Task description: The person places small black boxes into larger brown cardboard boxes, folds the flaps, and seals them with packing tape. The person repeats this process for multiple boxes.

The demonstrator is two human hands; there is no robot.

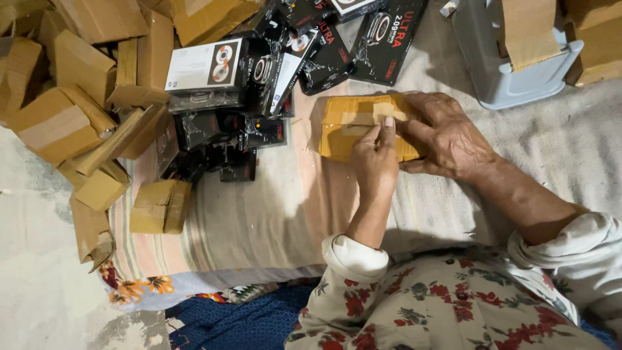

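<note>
While your left hand [376, 159] presses its fingertips [387, 123] flat on the taped brown box [353, 126], your right hand [450, 139] lies over the box's right end, fingers spread across its top and side. Neither grip is pinching; both are laid open against the cardboard. The box rests on a striped cloth [259, 214] on the floor, in the middle of the scene, just right of a heap of black packets [259, 84]. Left of those, plain cartons [71, 116] lie piled, with one small carton [161, 206] apart and nearer. Far right stands a grey bin [492, 71] holding a strip of cardboard.
</note>
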